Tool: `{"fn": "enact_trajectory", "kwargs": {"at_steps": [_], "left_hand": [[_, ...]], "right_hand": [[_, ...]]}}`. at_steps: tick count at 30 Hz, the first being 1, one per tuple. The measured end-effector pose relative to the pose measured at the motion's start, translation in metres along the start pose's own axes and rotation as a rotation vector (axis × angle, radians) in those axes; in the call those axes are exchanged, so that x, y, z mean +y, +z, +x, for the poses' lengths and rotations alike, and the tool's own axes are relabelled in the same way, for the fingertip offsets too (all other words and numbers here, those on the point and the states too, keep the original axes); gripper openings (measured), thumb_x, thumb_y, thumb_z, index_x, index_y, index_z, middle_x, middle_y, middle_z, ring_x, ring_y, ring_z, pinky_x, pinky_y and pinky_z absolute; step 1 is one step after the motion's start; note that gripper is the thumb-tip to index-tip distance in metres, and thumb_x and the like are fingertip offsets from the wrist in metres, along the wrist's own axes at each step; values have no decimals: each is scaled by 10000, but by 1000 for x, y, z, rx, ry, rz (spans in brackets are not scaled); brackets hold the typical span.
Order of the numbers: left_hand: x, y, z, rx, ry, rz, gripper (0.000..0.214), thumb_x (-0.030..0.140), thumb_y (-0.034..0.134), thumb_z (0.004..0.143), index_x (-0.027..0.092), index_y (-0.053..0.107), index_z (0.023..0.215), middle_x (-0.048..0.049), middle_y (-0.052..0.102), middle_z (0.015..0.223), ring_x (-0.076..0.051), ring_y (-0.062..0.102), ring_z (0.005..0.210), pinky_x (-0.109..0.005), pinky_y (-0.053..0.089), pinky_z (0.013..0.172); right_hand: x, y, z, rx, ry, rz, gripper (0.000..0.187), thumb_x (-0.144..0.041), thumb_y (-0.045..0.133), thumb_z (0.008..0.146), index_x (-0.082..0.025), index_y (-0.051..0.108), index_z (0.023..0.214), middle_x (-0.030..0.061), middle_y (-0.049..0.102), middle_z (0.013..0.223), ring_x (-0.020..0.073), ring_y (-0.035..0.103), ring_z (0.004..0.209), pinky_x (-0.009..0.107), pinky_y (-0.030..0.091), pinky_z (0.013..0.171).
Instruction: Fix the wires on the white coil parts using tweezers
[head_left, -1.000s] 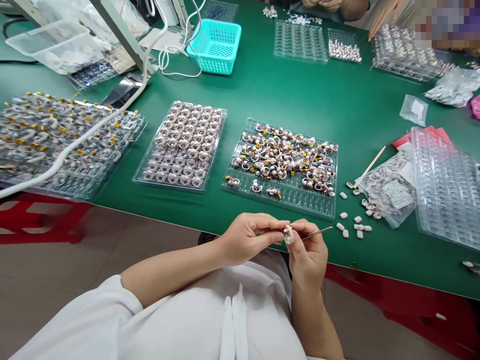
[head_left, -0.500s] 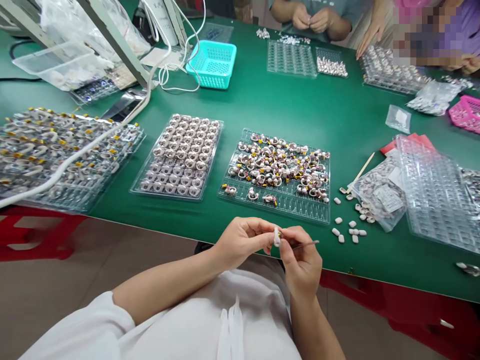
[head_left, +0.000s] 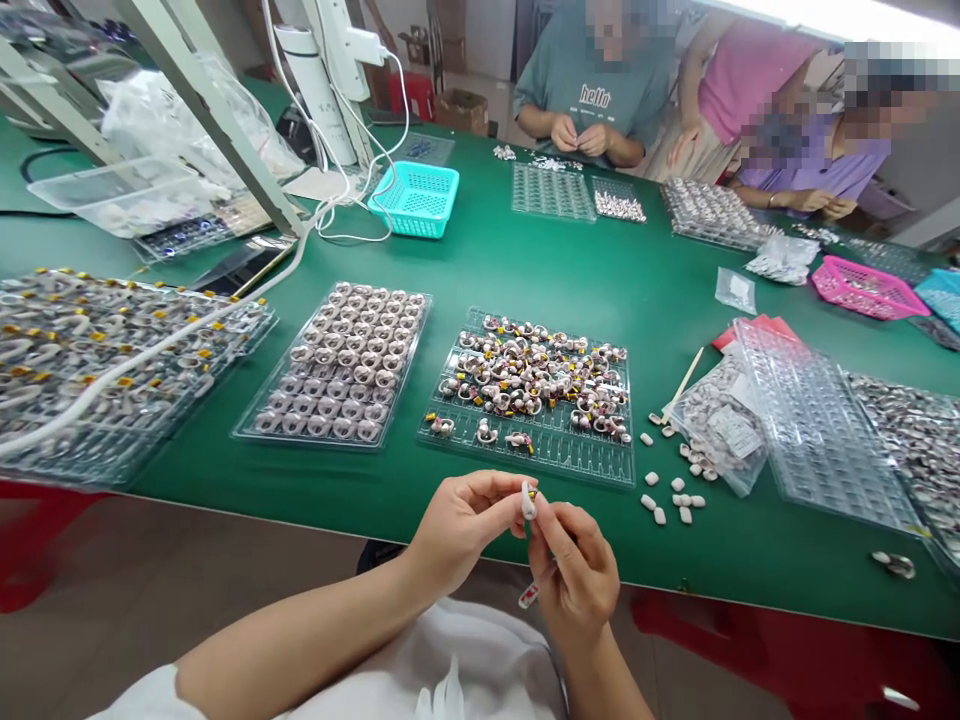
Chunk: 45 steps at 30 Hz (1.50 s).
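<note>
My left hand [head_left: 469, 515] pinches a small white ring-shaped part [head_left: 529, 502] with a yellow tab between thumb and fingertips, above the table's front edge. My right hand [head_left: 576, 565] is closed, its fingertips touching the part's right side. A slim tool [head_left: 529, 596] with a red mark on its end sticks out of the right hand at the lower left; the hand hides the rest of it, so its kind is unclear. Just beyond the hands lies a clear tray [head_left: 592, 466] heaped with similar white parts with yellow tabs and wires.
Left of it are a tray of white rounded shells [head_left: 330, 385] and stacked trays of tabbed parts [head_left: 112, 350]. Loose white caps [head_left: 660, 516], a bag of caps [head_left: 712, 425] and a clear tray [head_left: 817, 430] lie right. A white cable [head_left: 150, 345] crosses the left; co-workers sit opposite.
The view has tilted up, showing more of the co-workers. My right hand has turned: the tool's end, earlier pointing right, now points down and left. The white part stays in my left fingers.
</note>
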<state>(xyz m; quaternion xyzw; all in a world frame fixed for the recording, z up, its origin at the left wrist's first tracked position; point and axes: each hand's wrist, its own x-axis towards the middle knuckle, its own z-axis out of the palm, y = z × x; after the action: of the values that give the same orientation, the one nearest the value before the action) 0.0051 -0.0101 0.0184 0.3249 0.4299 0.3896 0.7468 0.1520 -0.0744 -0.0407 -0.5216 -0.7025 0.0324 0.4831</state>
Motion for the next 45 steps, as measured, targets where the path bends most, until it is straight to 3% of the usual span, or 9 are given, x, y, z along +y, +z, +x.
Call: {"fn": "enact_trajectory", "kwargs": {"at_steps": [7,14,22,28,32,35,37,41,45], "left_hand": [[-2,0,-1,37,22,45,332,392,884,645,121,810,823,-54,771,689,-125,661,596,-213,594,616],[-11,-3,0,48,168,155,245,312,811,728,122,810,883,-65,778,719,-156,713,627,-223,617,625],[-14,-12,-1,75,389,468,157,241,725,787,161,812,890,-73,806,863,-188,768,728,-202,626,657],[-14,-15,4,50,408,613,197,322,730,783,171,810,880,-79,809,870,-207,771,736,-225,630,685],[-15,-14,8,16,374,654,234,367,739,771,176,803,890,-74,805,863,-199,758,724,-221,618,685],[-14,-15,11,1,323,662,245,377,736,776,173,793,899,-59,789,799,-171,722,655,-202,593,634],[-11,-17,14,-2,282,639,246,374,740,772,167,787,896,-48,772,749,-152,689,614,-188,567,590],[-9,-18,17,14,182,546,220,337,739,759,148,780,863,-43,748,714,-116,616,561,-179,529,538],[-14,-17,21,-29,126,422,195,301,739,735,131,769,825,-49,730,714,-109,590,567,-177,505,511]], "right_hand": [[-2,4,4,73,-60,0,569,-5,634,881,-236,580,1399,71,705,968,164,693,823,306,598,760],[-12,5,14,111,84,184,453,24,607,875,-227,663,1249,52,698,953,141,682,851,257,592,747],[-19,6,21,141,141,231,364,9,597,858,-220,669,1131,39,684,869,125,676,745,229,593,672],[-20,6,19,154,225,307,326,-25,606,867,-229,691,1107,44,690,865,123,666,743,218,565,642],[-15,-9,13,18,367,428,251,-89,626,866,-235,745,1031,29,685,823,112,625,677,207,495,563],[-6,-33,6,-104,431,452,203,-119,638,859,-232,772,960,14,679,779,106,597,641,210,457,547],[4,-55,0,-101,468,376,194,-135,629,873,-230,770,965,11,674,779,106,597,647,207,447,543],[24,-93,-15,26,598,96,158,-190,625,915,-239,752,994,17,672,856,111,604,694,211,468,590],[32,-94,-22,-82,624,22,134,-240,607,934,-223,732,981,27,658,877,117,584,668,224,465,574]]}}
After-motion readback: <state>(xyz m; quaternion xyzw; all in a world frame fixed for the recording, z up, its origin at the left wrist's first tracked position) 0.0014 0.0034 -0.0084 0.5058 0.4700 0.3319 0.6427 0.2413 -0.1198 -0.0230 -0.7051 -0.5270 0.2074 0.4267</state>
